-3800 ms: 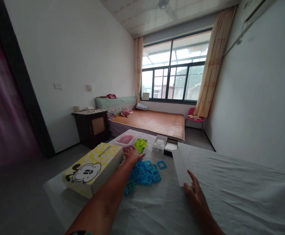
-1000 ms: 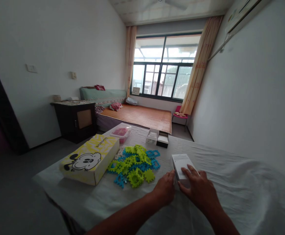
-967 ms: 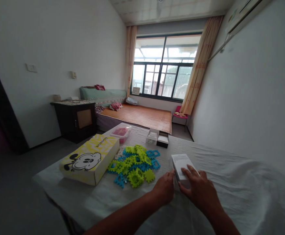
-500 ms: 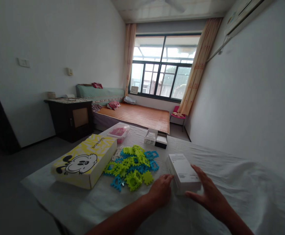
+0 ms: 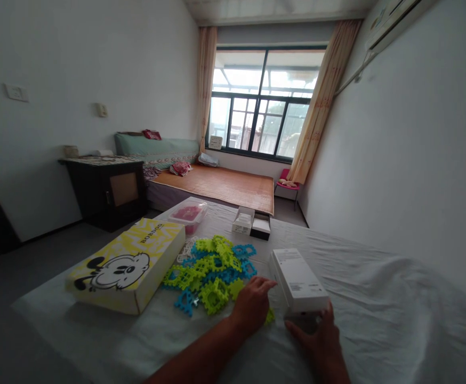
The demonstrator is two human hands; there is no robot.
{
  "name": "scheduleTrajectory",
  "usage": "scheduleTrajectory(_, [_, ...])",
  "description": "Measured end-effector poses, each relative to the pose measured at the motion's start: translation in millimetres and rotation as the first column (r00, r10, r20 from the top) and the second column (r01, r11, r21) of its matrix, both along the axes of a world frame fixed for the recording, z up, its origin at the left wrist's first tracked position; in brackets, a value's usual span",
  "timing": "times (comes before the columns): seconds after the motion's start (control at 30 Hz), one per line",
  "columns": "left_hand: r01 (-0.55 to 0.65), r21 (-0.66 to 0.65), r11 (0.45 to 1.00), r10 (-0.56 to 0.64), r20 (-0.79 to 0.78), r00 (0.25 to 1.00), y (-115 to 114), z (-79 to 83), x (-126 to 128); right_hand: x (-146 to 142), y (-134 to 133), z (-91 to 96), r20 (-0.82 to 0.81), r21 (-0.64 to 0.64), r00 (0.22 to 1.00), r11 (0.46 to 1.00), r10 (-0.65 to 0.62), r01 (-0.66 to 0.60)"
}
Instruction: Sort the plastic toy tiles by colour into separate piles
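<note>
A white oblong carton (image 5: 300,274) with small print on top lies on the cloth-covered table, its long side running away from me. My right hand (image 5: 319,333) is at the carton's near end, thumb by the left corner and fingers at the right corner, gripping it. To the left of the carton, my left hand (image 5: 252,303) hovers low with its fingers stretched toward it, apart from it. A small green piece (image 5: 270,316) shows partly behind this hand. Beside it lies a heap of green and blue plastic interlocking pieces (image 5: 213,266).
A yellow BOBDOG box (image 5: 123,266) lies at the left of the table. Farther back stand a clear tub with pink contents (image 5: 187,214) and an opened small box (image 5: 251,223) in two halves. Beyond the table is a bed (image 5: 221,186).
My right hand has moved down from the carton's right side to its near end. My left hand has drawn slightly left, away from the carton. The view has shifted a little.
</note>
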State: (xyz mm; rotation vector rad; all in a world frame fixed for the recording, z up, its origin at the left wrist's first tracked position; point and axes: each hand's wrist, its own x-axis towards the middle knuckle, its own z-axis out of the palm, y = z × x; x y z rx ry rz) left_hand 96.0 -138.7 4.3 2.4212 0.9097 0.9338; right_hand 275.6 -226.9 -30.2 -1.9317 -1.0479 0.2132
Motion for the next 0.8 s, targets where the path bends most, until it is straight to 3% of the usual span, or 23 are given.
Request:
scheduleTrajectory(0.1, [0.013,0.003,1.000,-0.013,0.013,1.000,1,-1.7,0,-3,8,2.3,0.131,-0.119,0.988,0.988,-0.083,0.098])
scheduleTrajectory(0.2, [0.022,0.005,1.000,-0.022,0.021,1.000,2,-2.7,0,4,29,7.8,0.135,-0.159,0.984,0.978,-0.116,0.137])
scheduleTrajectory(0.37, [0.023,0.018,1.000,-0.024,0.057,0.998,3,-3.5,-1,40,101,13.9,0.108,-0.064,0.981,0.984,-0.162,0.169])
scheduleTrajectory(0.57, [0.015,0.097,0.995,-0.023,0.082,0.996,6,-11.1,2,56,194,25.7,0.029,-0.239,0.982,0.953,-0.184,0.186])
scheduleTrajectory(0.7, [-0.033,0.174,0.984,0.013,0.114,0.993,14,-24.8,8,49,234,26.7,0.011,-0.238,0.985,0.957,-0.171,0.168])
scheduleTrajectory(0.8, [-0.052,0.217,0.975,0.028,0.112,0.993,23,-37.4,11,50,246,19.5,0.008,-0.242,0.989,0.959,-0.148,0.145])
